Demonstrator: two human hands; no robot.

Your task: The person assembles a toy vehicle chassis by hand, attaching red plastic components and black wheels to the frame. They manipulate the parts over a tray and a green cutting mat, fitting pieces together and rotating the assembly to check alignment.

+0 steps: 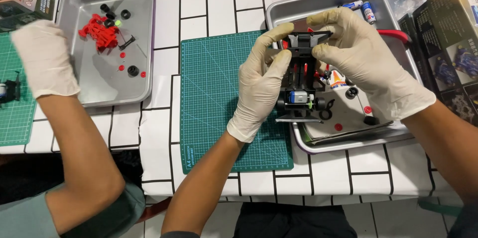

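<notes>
White cloth with a black grid of lines covers the bench, and a dark green cutting mat lies at its middle. Above the mat's right edge, both white-gloved hands hold a black plastic toy-car chassis in the air, long axis running away from the person. The left hand wraps the chassis's left side, thumb and fingers closed on its far end. The right hand curls over the far right corner, fingers closed on the same part. A small silver-and-blue motor sits in the near end of the chassis, with a light green gear just beside it.

Under the hands is a shallow grey metal tray holding 2 blue-and-white batteries, black wheels and small red parts on a paper sheet.

Well apart on the left, another person's gloved hand hovers beside a second grey metal tray that carries a red plastic car frame, black wheels and red bits. Colourful toys crowd the far edge of the bench.
</notes>
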